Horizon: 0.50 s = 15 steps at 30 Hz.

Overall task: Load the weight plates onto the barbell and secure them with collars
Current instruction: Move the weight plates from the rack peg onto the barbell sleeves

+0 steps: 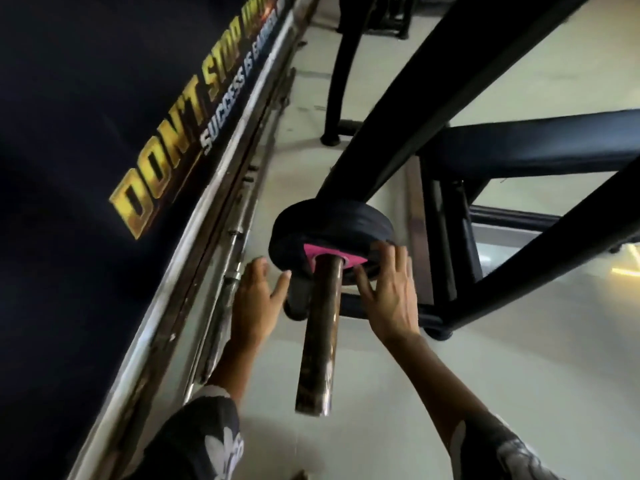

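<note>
A worn metal barbell sleeve [320,337] points toward me in the middle of the view. Black weight plates [332,220] with a pink centre label [322,252] sit on it at its far end, against the black rack. My left hand [258,299] hovers with fingers spread just left of the plates, not clearly touching them. My right hand [388,292] is also spread; its fingertips lie on the front plate's face right of the sleeve. Neither hand holds anything. No collar is visible on the sleeve.
Thick black rack tubes [433,81] and a padded bench [540,136] fill the right side. A dark wall banner with gold lettering [166,133] runs along the left above a metal rail, where spare bars [221,306] lie. The floor is pale tile [381,410].
</note>
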Each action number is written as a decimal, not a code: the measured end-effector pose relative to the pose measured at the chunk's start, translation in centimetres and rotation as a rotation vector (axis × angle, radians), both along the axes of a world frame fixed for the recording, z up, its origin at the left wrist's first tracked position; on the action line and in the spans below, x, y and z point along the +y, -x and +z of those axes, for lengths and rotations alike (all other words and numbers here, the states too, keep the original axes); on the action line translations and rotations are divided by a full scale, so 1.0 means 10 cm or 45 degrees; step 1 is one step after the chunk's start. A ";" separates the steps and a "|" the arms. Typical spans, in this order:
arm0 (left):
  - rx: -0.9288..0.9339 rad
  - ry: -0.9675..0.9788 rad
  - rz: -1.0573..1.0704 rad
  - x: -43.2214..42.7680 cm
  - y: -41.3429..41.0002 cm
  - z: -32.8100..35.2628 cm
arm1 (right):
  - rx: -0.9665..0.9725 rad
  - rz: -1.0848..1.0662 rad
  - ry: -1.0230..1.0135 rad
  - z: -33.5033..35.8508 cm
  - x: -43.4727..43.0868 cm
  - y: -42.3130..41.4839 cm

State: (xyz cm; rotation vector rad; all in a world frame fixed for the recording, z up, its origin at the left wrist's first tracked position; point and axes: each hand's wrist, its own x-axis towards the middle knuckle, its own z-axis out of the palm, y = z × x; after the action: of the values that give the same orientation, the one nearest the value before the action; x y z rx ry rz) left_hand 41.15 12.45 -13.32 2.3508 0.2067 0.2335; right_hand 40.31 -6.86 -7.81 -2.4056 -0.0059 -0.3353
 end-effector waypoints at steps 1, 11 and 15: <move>-0.023 0.115 0.011 -0.01 -0.13 -0.11 | -0.049 -0.067 -0.001 -0.11 -0.01 -0.13; -0.353 0.820 0.077 -0.33 -0.44 -0.59 | -0.300 -0.302 -0.351 -0.61 0.05 -0.46; -0.370 0.926 0.051 -0.29 -0.43 -0.53 | -0.299 -0.363 -0.392 -0.57 0.08 -0.50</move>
State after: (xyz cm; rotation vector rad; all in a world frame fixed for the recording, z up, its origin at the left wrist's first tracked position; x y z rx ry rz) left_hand 45.49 9.57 -18.63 1.5731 0.1613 0.4329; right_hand 45.33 -6.03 -13.55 -2.0501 0.2655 -0.6960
